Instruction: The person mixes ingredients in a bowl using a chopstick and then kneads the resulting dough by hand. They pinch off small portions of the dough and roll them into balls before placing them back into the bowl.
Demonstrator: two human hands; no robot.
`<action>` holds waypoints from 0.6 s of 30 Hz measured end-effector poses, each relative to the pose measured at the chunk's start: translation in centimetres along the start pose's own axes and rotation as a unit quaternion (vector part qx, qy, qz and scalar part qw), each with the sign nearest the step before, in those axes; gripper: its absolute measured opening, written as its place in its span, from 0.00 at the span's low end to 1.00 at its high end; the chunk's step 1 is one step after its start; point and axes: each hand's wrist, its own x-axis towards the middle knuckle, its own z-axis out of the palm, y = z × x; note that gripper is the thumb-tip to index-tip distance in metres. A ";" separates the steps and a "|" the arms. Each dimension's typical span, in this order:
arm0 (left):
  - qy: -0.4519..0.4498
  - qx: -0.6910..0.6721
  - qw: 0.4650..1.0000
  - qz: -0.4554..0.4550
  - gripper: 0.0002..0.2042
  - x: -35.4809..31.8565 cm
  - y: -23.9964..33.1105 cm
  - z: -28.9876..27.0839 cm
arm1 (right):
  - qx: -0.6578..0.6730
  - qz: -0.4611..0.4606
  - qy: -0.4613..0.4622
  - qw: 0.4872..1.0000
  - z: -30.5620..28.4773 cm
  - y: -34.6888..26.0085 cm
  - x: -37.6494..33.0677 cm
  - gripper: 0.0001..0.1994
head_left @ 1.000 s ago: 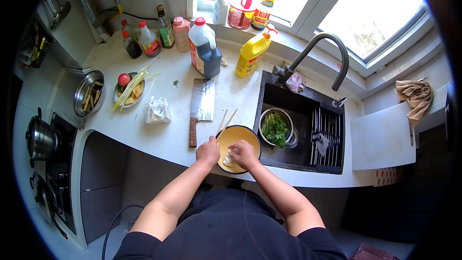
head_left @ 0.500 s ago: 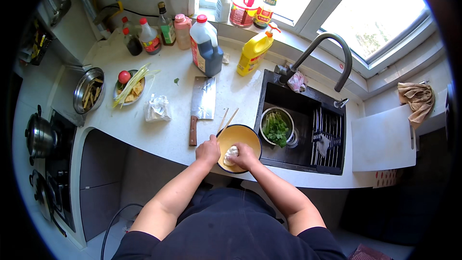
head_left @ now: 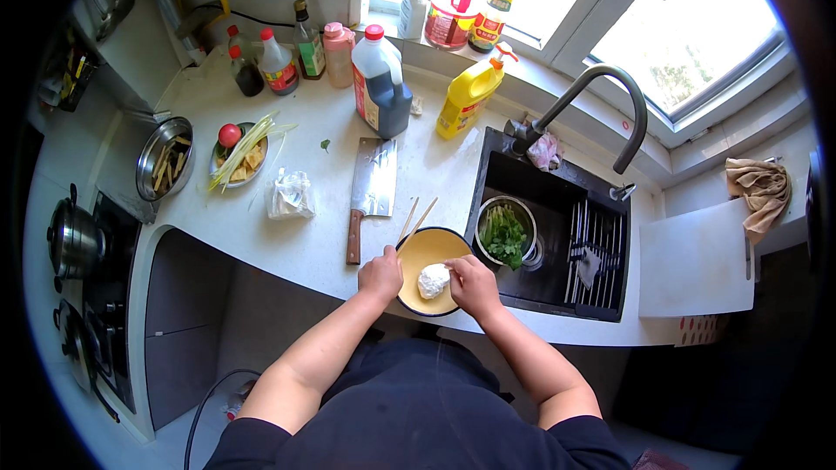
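Observation:
In front of me at the counter's edge is a round yellow bowl point(head_left: 425, 248) with a dark rim. A rough white lump, seemingly dough point(head_left: 433, 281), rests low in it. My left hand point(head_left: 380, 277) is closed at the bowl's left rim, around a pair of wooden chopsticks point(head_left: 421, 218) that point up and away past the rim. Over the right side of the bowl, my right hand point(head_left: 475, 285) has its fingers drawn together, their tips at the lump's upper right edge. The undersides of both hands are hidden.
A cleaver point(head_left: 375, 178) lies just beyond the bowl, next to a crumpled white plastic bag point(head_left: 291, 195). On the right, the black sink point(head_left: 549, 183) holds a pot of greens point(head_left: 505, 231). Behind stand a dark-liquid jug point(head_left: 381, 91) and a yellow bottle point(head_left: 470, 96).
My right hand has shifted right, from gripping over the white lump to its edge, so more of the lump shows. The left hand still has the chopsticks. The whole view has shifted slightly.

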 end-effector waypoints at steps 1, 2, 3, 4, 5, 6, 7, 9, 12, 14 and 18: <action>-0.002 0.003 1.000 -0.003 0.12 0.0 0.1 -0.1 | 0.071 0.082 -0.085 0.990 0.3 0.1 0.2 0.08; -0.004 0.005 1.000 -0.006 0.12 0.0 0.2 -0.2 | 0.140 0.162 -0.169 0.962 0.7 0.0 0.5 0.08; -0.007 0.008 1.000 -0.008 0.12 0.1 0.3 -0.3 | 0.208 0.239 -0.249 0.915 1.5 -0.1 0.7 0.07; -0.003 0.007 1.000 -0.002 0.12 0.3 0.4 -0.4 | 0.128 0.129 -0.234 0.955 4.2 1.5 0.0 0.07; 0.001 0.005 1.000 0.000 0.12 0.4 0.3 -0.4 | 0.042 0.115 -0.257 0.959 4.7 0.3 0.4 0.09; 0.000 0.004 1.000 0.005 0.12 0.1 0.4 -0.3 | 0.021 0.095 -0.196 0.976 6.8 1.2 -0.5 0.10; -0.004 0.005 1.000 0.000 0.12 0.2 0.5 -0.4 | -0.004 0.068 -0.131 0.989 7.6 1.1 -0.3 0.11; -0.013 0.008 1.000 -0.010 0.12 0.2 0.7 -0.5 | 0.021 0.084 -0.195 0.977 7.7 2.0 0.1 0.11; -0.010 0.006 1.000 -0.026 0.12 0.5 0.1 -0.3 | 0.083 0.050 -0.254 0.962 3.4 1.4 1.7 0.09; -0.011 0.001 1.000 -0.020 0.12 0.3 0.5 -0.4 | 0.260 0.169 -0.078 0.948 2.3 0.0 0.9 0.07; -0.015 0.014 0.999 -0.025 0.12 0.3 0.5 -0.1 | 0.212 0.147 0.119 0.959 2.8 1.1 1.1 0.07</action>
